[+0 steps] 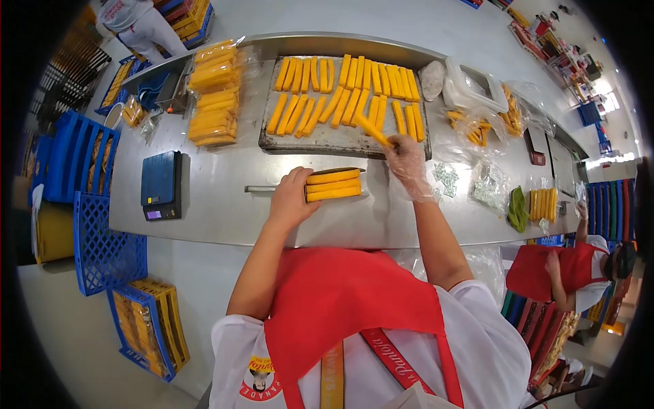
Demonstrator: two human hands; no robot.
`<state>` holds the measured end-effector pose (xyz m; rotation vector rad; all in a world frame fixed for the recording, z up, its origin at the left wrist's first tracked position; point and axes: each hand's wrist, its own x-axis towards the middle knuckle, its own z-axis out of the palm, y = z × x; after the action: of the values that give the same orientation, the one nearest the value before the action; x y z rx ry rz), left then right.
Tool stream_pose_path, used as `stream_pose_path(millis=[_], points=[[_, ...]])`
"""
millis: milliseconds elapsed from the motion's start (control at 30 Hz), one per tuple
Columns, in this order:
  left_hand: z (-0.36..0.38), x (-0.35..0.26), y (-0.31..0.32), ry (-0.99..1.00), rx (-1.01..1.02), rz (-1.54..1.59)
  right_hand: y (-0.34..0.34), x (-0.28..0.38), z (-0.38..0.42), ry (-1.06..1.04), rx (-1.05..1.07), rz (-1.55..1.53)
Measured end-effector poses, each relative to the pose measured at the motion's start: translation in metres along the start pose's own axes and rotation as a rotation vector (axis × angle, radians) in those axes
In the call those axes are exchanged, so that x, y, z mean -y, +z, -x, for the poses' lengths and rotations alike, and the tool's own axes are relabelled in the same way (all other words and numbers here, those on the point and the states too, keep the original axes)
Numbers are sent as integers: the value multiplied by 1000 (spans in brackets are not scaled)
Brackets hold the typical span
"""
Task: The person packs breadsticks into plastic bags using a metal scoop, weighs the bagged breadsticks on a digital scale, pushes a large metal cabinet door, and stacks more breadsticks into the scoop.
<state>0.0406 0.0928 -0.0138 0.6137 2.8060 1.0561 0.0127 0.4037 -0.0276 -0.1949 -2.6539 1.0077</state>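
My right hand [407, 167], in a clear plastic glove, is closed on one end of a yellow breadstick [371, 129], which tilts up over the tray's front edge. My bare left hand [293, 198] wraps round the left end of a small stack of breadsticks [334, 185] lying lengthwise on the steel table. A dark curved rim shows behind this stack, and a flat metal strip [259, 189] sticks out left of the hand. Beyond both hands, the worn metal tray [300, 144] carries two rows of breadsticks [344, 109].
Bagged breadsticks [214, 102] are piled left of the tray, near a digital scale [161, 180]. To the right lie a plastic container [477, 85], bags of small packets [489, 184] and a green cloth [518, 208]. Blue crates [102, 232] stand at left; a co-worker [562, 269] is at right.
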Motion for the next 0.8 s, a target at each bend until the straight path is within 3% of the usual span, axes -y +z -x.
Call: stream_pose_path(millis=[67,167,267,333,467,567,667,733,800], points=[[3,0,-1,-32,8,13,2,-7,1,107,-120,-141],[5,2,0,-14,-22,22,9,-31,-6,164,-258,52],[5,1,0,1,-30,-1,5,-30,-14,-6,-175,210],[5,2,-1,-7,-25,-4,-1,-30,-21,211,-191,208],[3,3,-2,-18,3,36,-15,-32,-26,168,-48,327],[3,1,-3,-21,7,50,-19,-43,-34,217,-88,170],[4,0,-4,-20,-2,44,-29,-44,-41,350,-242,405],[3,0,-5,-7,3,48,-40,-56,-48,398,-55,286],[3,3,-3,4,-5,38,-47,-57,-50,428,-46,231]])
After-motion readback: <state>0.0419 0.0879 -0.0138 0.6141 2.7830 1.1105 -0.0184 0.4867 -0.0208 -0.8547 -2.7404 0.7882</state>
